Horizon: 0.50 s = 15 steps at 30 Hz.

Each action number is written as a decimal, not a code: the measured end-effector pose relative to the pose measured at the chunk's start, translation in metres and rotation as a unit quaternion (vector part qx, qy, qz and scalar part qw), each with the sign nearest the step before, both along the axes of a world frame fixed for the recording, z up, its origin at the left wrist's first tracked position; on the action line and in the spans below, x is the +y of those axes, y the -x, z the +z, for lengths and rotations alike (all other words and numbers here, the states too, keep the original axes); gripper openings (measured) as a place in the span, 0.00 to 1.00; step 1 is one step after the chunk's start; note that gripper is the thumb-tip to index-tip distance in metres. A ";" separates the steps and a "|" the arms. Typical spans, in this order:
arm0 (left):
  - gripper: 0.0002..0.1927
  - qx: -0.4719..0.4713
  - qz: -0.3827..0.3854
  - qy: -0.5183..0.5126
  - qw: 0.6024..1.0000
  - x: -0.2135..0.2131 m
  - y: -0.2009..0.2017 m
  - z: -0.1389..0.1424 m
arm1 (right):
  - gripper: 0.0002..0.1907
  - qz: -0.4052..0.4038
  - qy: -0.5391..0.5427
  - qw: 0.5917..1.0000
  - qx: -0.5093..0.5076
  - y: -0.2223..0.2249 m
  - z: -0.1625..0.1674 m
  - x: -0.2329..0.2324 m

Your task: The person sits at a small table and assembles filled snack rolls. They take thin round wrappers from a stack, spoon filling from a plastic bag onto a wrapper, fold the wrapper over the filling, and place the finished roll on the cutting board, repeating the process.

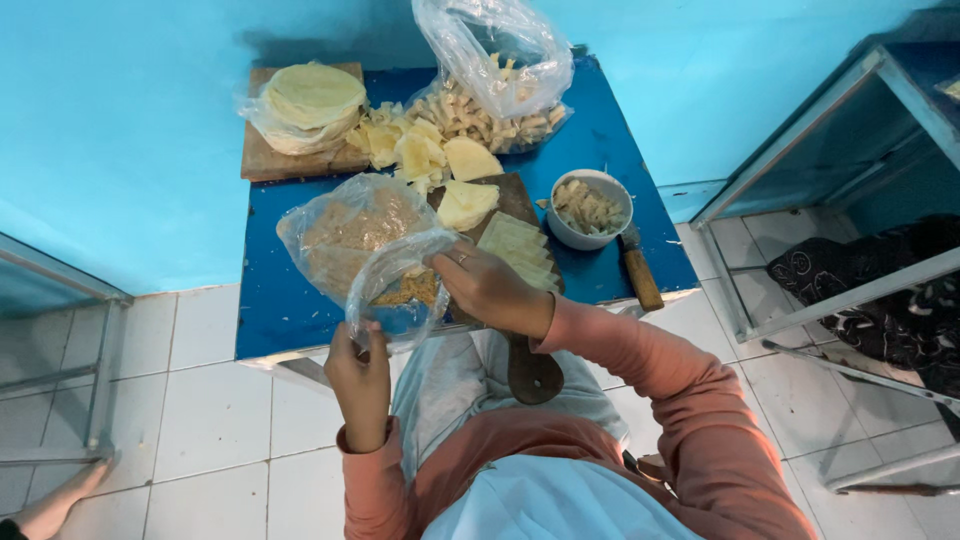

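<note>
Crumb bag: a clear plastic bag of brown crumbs (pixel 350 240) sits on the front left part of the blue counter (pixel 270 300), its mouth pulled open toward the person and hanging over the front edge.
Left hand: the left hand (pixel 360 375) is below the bag, off the counter edge; its grip is pressed together, pinching the lower rim of the bag's mouth.
Right hand: the right hand (pixel 490 290) is at the right side of the mouth, fingers curled over the rim there, a ring showing; whether the fingertips close on the plastic cannot be told.
Bag relative to grips: the bag's body lies beyond and above both hands, the open mouth stretched between them.
Just beside: a dark cutting board (pixel 515 200) with pale yellow slices, its handle reaching past the counter edge under the right wrist.
Farther right: a white bowl (pixel 590 208) of cut pieces, a wooden-handled knife (pixel 638 270) next to it.
Back of counter: a second clear bag (pixel 495 75) of pale sticks and a bagged stack of flat rounds (pixel 310 105) on a wooden board (pixel 262 160).
</note>
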<state>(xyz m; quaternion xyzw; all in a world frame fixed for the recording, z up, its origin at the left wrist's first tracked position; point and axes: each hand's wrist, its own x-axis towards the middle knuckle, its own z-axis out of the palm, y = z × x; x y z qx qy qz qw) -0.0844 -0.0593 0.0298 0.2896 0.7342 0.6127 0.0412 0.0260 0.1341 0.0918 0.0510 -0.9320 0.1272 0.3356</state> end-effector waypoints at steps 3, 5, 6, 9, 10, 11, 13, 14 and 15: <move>0.07 -0.037 -0.005 -0.024 0.999 0.003 -0.003 -0.002 | 0.16 0.000 0.046 0.999 -0.004 0.006 -0.007 -0.004; 0.06 -0.036 -0.003 -0.020 0.999 0.004 -0.002 -0.004 | 0.10 -0.014 0.092 0.996 -0.006 0.011 -0.016 -0.006; 0.06 -0.024 -0.002 -0.029 0.999 0.004 0.000 -0.005 | 0.07 -0.020 0.114 0.993 -0.007 0.014 -0.019 -0.006; 0.06 -0.006 -0.008 -0.052 0.999 0.005 0.001 -0.011 | 0.06 -0.030 0.171 0.984 0.032 0.021 -0.030 -0.003; 0.06 -0.008 -0.012 -0.059 0.998 0.006 0.002 -0.013 | 0.06 -0.037 0.191 0.980 0.031 0.022 -0.033 -0.003; 0.06 -0.010 -0.016 -0.066 0.998 0.007 0.003 -0.014 | 0.07 -0.043 0.210 0.976 0.030 0.023 -0.035 -0.002; 0.06 -0.017 -0.014 -0.060 0.998 0.007 0.004 -0.016 | 0.07 -0.047 0.236 0.970 0.026 0.025 -0.039 0.000; 0.06 -0.021 -0.015 -0.056 0.998 0.007 0.004 -0.017 | 0.08 -0.046 0.245 0.968 0.025 0.027 -0.040 -0.001; 0.06 -0.023 -0.013 -0.053 0.998 0.007 0.003 -0.018 | 0.08 -0.046 0.253 0.966 0.024 0.028 -0.042 -0.001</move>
